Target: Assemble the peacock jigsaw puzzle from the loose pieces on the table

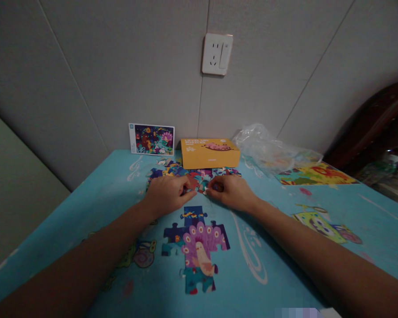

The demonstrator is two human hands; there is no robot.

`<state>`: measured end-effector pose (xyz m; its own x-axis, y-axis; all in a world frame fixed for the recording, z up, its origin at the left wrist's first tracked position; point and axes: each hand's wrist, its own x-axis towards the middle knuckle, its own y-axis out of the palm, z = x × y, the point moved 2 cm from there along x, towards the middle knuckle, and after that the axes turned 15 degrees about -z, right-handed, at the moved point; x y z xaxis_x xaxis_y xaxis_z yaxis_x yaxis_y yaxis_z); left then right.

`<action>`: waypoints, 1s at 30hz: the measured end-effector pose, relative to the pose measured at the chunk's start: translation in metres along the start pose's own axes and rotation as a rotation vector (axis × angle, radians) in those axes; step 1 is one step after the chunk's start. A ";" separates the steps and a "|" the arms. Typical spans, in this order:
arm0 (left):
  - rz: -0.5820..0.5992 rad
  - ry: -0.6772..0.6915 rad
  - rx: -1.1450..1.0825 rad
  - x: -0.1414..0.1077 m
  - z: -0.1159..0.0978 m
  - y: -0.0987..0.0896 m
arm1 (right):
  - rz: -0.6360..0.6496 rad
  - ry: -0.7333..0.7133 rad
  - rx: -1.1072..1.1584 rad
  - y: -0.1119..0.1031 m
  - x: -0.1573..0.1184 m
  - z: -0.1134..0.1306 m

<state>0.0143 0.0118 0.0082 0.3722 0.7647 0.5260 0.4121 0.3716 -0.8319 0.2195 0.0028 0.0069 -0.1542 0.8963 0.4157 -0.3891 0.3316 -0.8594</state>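
Both hands reach to the pile of loose puzzle pieces in front of the yellow box. My left hand is at the pile's left front, thumb and fingers curled together; whatever lies between them is too small to name. My right hand is bent over the pile's right front, its thumb and forefinger closed near a small teal and white piece. Nearer to me lies a joined puzzle section with a pink and purple peacock; neither hand touches it.
A yellow puzzle box stands against the wall, with a picture card propped to its left. Clear plastic wrapping and a colourful yellow sheet lie at the right back. A blue cartoon cloth covers the table.
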 end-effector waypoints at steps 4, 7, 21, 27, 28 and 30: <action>0.067 0.029 -0.043 -0.001 0.001 0.003 | 0.042 0.010 -0.060 0.001 0.000 -0.002; 0.083 0.037 -0.049 -0.001 0.002 0.005 | 0.065 0.000 -0.063 0.001 0.001 -0.003; -0.217 0.257 -0.273 -0.007 -0.003 0.004 | -0.039 -0.097 0.290 -0.004 -0.003 0.002; -0.239 -0.149 0.043 0.000 0.010 0.000 | -0.051 -0.047 -0.109 -0.012 0.003 -0.011; -0.205 -0.176 0.086 0.001 0.011 0.000 | -0.010 -0.058 -0.140 -0.012 0.003 -0.011; -0.153 -0.190 0.143 0.002 0.013 0.000 | 0.039 -0.082 -0.171 -0.010 0.002 -0.009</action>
<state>0.0045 0.0197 0.0072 0.1466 0.7738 0.6163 0.3250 0.5507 -0.7688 0.2312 0.0036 0.0132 -0.2426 0.8850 0.3975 -0.2220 0.3482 -0.9107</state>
